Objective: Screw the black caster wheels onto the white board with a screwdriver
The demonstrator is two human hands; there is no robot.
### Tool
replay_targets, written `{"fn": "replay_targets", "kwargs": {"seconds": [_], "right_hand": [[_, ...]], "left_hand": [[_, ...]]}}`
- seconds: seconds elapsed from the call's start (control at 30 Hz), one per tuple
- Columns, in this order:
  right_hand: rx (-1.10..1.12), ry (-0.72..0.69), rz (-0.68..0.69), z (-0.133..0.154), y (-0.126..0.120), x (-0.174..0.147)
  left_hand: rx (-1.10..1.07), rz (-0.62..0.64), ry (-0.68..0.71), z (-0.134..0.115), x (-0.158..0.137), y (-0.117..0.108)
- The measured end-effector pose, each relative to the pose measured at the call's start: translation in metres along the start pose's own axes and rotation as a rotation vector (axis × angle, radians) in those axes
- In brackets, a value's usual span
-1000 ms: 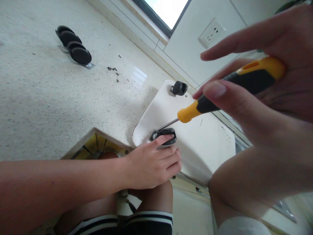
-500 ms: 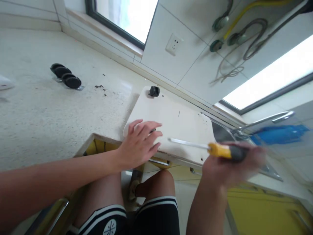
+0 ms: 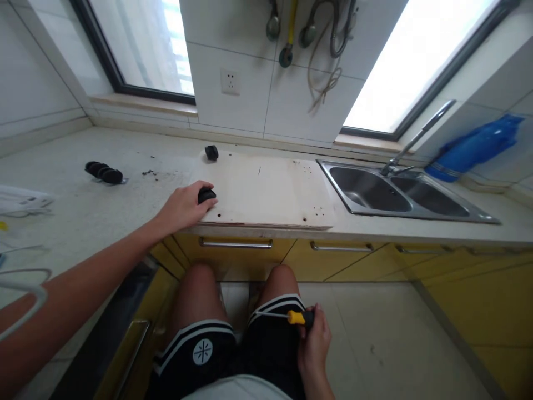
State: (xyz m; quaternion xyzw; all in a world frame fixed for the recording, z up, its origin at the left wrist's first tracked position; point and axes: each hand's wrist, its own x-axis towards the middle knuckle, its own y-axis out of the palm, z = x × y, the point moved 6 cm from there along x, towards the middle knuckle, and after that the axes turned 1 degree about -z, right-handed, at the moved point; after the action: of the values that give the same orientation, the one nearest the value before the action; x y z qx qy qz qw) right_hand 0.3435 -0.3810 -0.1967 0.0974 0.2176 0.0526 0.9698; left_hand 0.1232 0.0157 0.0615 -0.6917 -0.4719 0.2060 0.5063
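A pale wooden board (image 3: 266,189) lies flat on the countertop, with small holes near its corners. My left hand (image 3: 185,203) has its fingers closed around a black caster wheel (image 3: 206,195) at the board's left front. Another black caster wheel (image 3: 211,153) stands at the back left corner of the board. Down over my right thigh, my right hand (image 3: 315,339) grips a screwdriver (image 3: 296,317) by its yellow and black handle, the shaft pointing left.
Several black casters (image 3: 104,171) lie in a row on the counter (image 3: 137,191) at left, near dark crumbs. A double steel sink (image 3: 362,189) with a faucet (image 3: 418,136) is on the right, beside a blue bag (image 3: 474,147). Yellow drawers (image 3: 237,258) run below the counter edge.
My right hand has brought the screwdriver down from above the board to my lap. My left hand, spread before, is now closed around the front caster. The camera view has turned.
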Motion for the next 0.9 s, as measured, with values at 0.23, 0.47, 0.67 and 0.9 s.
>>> {"fn": "replay_targets", "kwargs": {"seconds": [0.23,0.47,0.67,0.9], "right_hand": [[-0.021,0.046,0.056,-0.023,-0.005,0.003],[-0.076,0.064,0.050,-0.037,-0.007,0.012],[-0.056,0.029,0.050,-0.016,0.023,0.010],[0.064,0.050,0.555,0.013,0.150,-0.039]], "left_hand": [[0.046,-0.047,-0.050,0.012,-0.020,-0.013],[-0.175,-0.063,0.000,0.051,-0.026,-0.029],[-0.196,-0.315,-0.108,0.102,0.010,-0.058],[-0.184,-0.161,0.085,0.062,0.024,0.011]]}}
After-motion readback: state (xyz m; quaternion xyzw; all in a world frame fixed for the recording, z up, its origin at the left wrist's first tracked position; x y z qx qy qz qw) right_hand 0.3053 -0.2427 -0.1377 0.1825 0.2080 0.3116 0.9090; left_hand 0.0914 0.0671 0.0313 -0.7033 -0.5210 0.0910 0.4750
